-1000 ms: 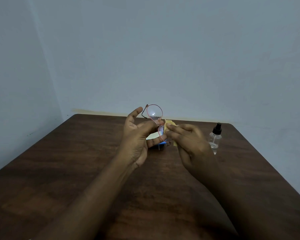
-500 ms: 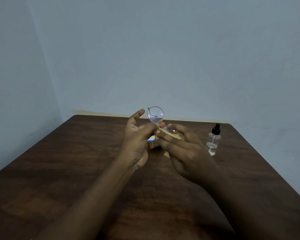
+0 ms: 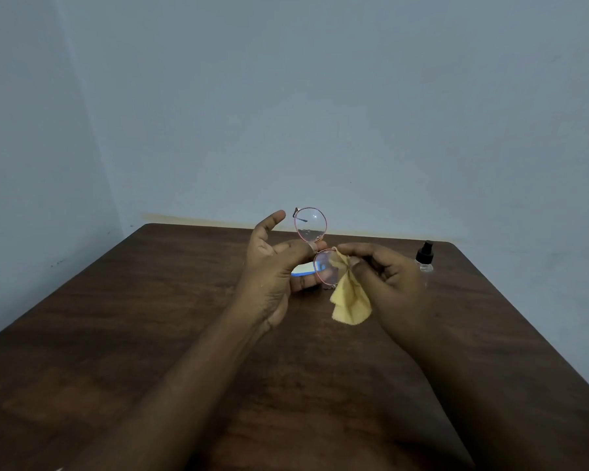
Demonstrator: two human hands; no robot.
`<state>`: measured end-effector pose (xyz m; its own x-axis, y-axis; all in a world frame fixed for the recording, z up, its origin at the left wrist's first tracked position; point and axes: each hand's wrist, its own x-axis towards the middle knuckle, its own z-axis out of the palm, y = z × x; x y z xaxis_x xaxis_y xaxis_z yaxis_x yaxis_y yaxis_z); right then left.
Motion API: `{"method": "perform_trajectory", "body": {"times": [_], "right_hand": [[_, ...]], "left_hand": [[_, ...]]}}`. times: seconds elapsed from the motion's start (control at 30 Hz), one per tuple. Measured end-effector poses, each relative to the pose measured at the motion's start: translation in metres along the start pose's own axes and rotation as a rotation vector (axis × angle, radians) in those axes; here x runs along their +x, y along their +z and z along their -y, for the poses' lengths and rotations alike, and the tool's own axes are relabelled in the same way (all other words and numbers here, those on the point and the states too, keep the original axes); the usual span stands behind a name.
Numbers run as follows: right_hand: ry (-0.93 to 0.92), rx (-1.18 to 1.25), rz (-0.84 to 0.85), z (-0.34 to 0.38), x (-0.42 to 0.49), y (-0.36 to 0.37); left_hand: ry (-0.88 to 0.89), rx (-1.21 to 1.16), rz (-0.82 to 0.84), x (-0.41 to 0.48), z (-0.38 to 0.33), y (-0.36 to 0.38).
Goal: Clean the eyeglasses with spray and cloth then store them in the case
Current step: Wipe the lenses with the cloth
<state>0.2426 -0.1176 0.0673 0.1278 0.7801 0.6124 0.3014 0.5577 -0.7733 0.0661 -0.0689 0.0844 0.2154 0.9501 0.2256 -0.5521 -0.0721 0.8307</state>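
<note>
Right hand (image 3: 388,280) has slid rightward off the lower lens (image 3: 324,266), so yellow cloth (image 3: 351,300) now hangs loose, pinched against the rim. Left hand (image 3: 272,277) pinches eyeglasses (image 3: 312,226) at the bridge, upright above table (image 3: 150,317), steadying them for wiping; spray bottle (image 3: 425,258) stands far right.

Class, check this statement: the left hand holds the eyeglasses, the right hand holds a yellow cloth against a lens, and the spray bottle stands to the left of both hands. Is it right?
One error: the head view shows the spray bottle standing right of both hands, behind the right hand. The left hand does hold the eyeglasses, the yellow cloth at a lens.
</note>
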Motion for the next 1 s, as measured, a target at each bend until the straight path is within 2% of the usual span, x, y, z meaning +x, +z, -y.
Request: {"method": "perform_trajectory", "body": {"times": [0.23,0.47,0.67,0.83,1.0], "right_hand": [[0.104,0.264,0.034,-0.001,0.004,0.000],[0.145,0.198,0.078,-0.008,0.009,-0.010],[0.250,0.304,0.037,-0.007,0.007,-0.004],[0.384,0.359,0.109,-0.004,0.010,-0.016],[0.388,0.380,0.103,0.003,0.015,-0.030]], "left_hand": [[0.001,0.104,-0.018,0.001,0.005,-0.002],[0.051,0.075,-0.006,0.001,0.002,-0.002],[0.068,0.074,0.025,-0.002,0.003,-0.001],[0.106,0.088,-0.002,0.000,-0.001,-0.004],[0.111,0.064,-0.006,0.004,-0.002,-0.009]]}}
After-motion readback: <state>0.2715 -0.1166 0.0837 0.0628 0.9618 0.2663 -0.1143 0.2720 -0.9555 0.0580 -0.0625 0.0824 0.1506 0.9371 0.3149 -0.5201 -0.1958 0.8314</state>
